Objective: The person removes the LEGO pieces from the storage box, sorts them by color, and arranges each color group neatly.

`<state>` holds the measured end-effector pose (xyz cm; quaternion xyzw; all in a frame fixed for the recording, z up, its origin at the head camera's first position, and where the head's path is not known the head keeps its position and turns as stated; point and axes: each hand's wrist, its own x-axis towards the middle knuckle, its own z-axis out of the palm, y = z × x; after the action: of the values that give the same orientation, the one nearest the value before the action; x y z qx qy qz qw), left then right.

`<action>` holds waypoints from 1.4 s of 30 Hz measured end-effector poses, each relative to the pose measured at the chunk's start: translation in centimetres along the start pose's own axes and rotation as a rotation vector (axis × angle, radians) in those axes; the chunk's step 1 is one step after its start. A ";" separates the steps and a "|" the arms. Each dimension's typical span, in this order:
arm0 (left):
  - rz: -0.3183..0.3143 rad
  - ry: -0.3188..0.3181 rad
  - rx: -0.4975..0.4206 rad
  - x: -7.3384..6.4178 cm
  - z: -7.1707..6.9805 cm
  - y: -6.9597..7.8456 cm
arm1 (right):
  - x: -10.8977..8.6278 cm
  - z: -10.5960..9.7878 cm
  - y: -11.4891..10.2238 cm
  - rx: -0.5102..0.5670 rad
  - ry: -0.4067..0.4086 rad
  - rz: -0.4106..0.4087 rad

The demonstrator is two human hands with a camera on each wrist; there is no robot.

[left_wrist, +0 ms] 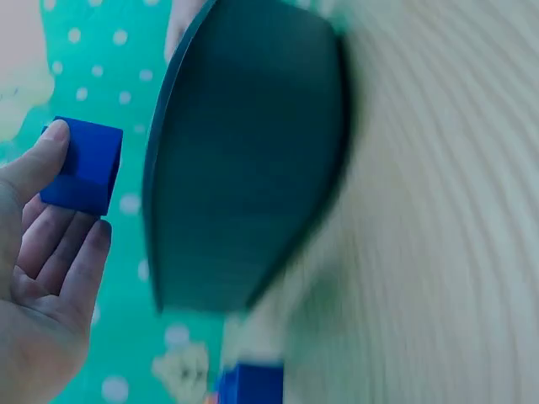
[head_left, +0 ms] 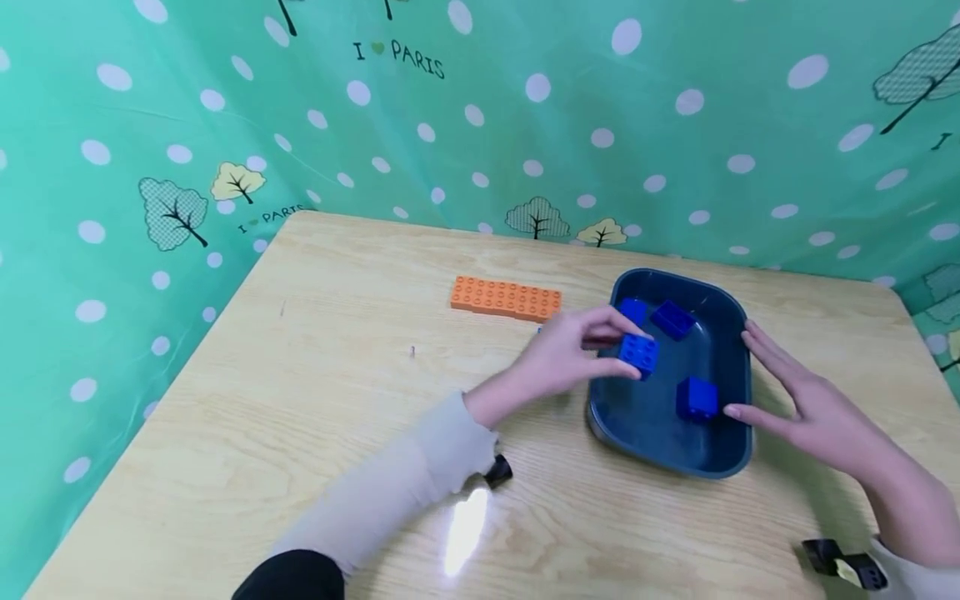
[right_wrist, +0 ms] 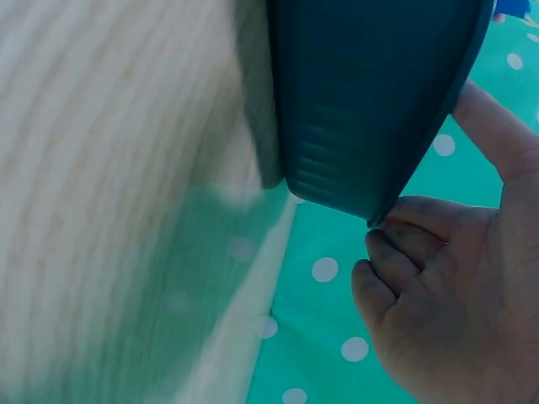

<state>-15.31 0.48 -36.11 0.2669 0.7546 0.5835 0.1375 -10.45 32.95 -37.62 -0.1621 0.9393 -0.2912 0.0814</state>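
Note:
My left hand (head_left: 558, 354) pinches a blue toy brick (head_left: 639, 355) between thumb and fingers, above the left part of a dark blue bin (head_left: 660, 446). The left wrist view shows the same brick (left_wrist: 84, 164) under the thumb, beside the bin's outer wall (left_wrist: 244, 168). Inside the bin lie a blue brick (head_left: 698, 398) at the right and two more at the far end, one of them tipped (head_left: 672, 320). At the bin's right rim rests my right hand (head_left: 806, 408), thumb and fingertips spread along the edge, fingers fairly straight.
An orange studded plate (head_left: 506, 298) lies on the wooden table (head_left: 360, 333), left of the bin. Another blue brick (left_wrist: 257, 385) sits on the table, mostly hidden behind my left hand in the head view. A green dotted cloth (head_left: 480, 108) hangs behind the table.

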 end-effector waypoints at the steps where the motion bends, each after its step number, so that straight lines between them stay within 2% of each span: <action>1: -0.028 0.018 -0.004 -0.2 -0.8 -0.2 | 0.0 0.1 0.1 -0.006 0.008 -0.014; 5: -0.109 0.089 0.008 -0.9 -3.6 -1.2 | 0.1 0.1 0.3 -0.021 0.021 -0.043; 8: -0.162 0.133 0.046 -1.4 -5.2 -2.1 | 0.2 -0.1 0.1 -0.003 0.027 -0.022; 13: -0.266 0.190 0.123 -2.2 -7.1 -3.3 | -0.2 -0.2 0.0 0.027 0.048 0.011; 18: -0.336 0.247 0.177 -2.8 -8.3 -4.1 | -0.7 -0.1 0.1 0.026 0.048 0.002; 23: -0.377 0.213 0.236 -3.0 -8.5 -5.0 | -1.0 0.1 0.1 0.023 0.026 0.011; 29: -0.392 0.150 0.309 -3.1 -8.1 -5.6 | -1.0 0.3 0.1 0.023 -0.011 0.035; 42: -0.396 0.068 0.464 -2.5 -7.9 -5.2 | -0.4 -0.1 0.1 -0.008 -0.036 0.064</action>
<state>-18.63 -8.22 -39.13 0.1194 0.9092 0.3659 0.1586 -10.13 33.23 -37.54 -0.1377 0.9435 -0.2818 0.1069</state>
